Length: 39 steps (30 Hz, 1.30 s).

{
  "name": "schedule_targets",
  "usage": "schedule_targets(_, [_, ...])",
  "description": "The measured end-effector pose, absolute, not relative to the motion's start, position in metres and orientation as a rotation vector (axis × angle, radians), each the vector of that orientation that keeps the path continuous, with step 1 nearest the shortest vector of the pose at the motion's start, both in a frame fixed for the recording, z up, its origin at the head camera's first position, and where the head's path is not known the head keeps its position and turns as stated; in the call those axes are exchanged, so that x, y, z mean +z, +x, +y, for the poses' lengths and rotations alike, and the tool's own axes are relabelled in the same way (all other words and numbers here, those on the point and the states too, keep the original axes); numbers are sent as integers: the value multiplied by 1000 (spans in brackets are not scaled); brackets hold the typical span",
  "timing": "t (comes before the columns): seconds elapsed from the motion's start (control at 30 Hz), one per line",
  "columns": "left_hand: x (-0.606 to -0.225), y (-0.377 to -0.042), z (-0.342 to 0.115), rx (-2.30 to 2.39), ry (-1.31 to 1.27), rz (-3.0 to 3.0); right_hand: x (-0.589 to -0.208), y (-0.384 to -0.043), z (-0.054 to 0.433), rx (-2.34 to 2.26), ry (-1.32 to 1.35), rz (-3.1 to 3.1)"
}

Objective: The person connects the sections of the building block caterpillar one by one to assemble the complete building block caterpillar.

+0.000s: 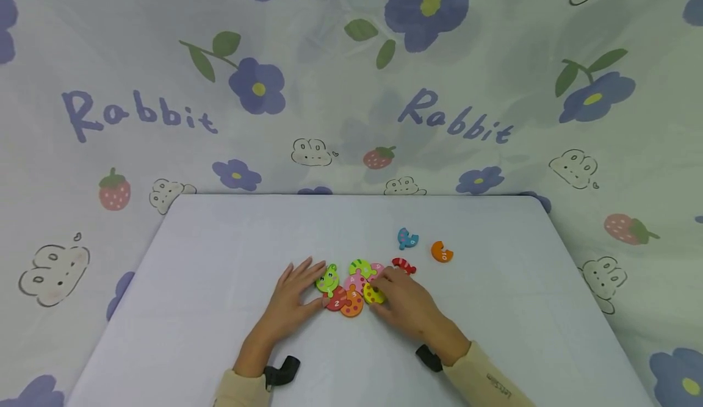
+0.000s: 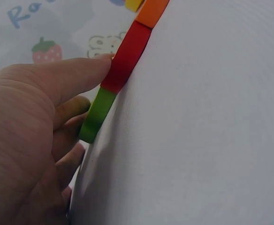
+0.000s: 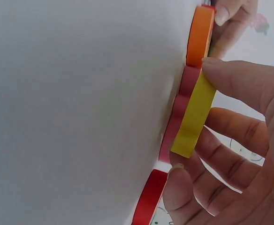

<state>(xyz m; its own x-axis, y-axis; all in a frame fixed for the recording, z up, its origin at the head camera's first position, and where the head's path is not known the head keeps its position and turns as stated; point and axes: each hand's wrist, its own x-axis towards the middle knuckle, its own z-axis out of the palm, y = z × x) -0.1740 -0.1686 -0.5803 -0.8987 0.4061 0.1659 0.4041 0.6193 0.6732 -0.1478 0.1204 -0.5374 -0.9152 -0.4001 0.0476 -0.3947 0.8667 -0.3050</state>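
My right hand (image 1: 409,303) pinches a yellow puzzle piece (image 1: 374,293) between thumb and fingers, tilted above the neighbouring pink edges in the right wrist view. To its left lie joined pieces of a caterpillar puzzle: a green smiling head (image 1: 328,277), a red piece marked 2 (image 1: 335,300), a spotted orange piece marked 3 (image 1: 352,305) and a pink piece (image 1: 353,284). My left hand (image 1: 293,297) rests at their left side, its thumb against the red edge (image 2: 127,56) and fingers by the green head (image 2: 98,115). A green striped piece (image 1: 359,267) lies behind, beside another pink piece (image 1: 376,268).
A red striped piece (image 1: 403,265) lies just past my right hand. Farther back on the white table (image 1: 219,242) are a blue piece (image 1: 406,239) and an orange piece marked 10 (image 1: 441,253). A printed cloth (image 1: 340,102) hangs behind the table.
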Motion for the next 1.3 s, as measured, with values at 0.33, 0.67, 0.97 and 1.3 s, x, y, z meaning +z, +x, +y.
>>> schedule_targets(0.33, [-580,-175,-168,1157,689,2823,-536,-144,118,-483,-615,3007])
schedule_targets(0.67, [-578,-174,-168,1170,678,2820,-535,-142,119,-455,-560,3014])
schedule_targets(0.97, [-576,-172,-166,1200,680,2820,-535,-141,118,-422,-579,3036])
schedule_targets(1.3, [-579,-173,-167,1213,711,2842,-535,-140,127,-365,-620,3057])
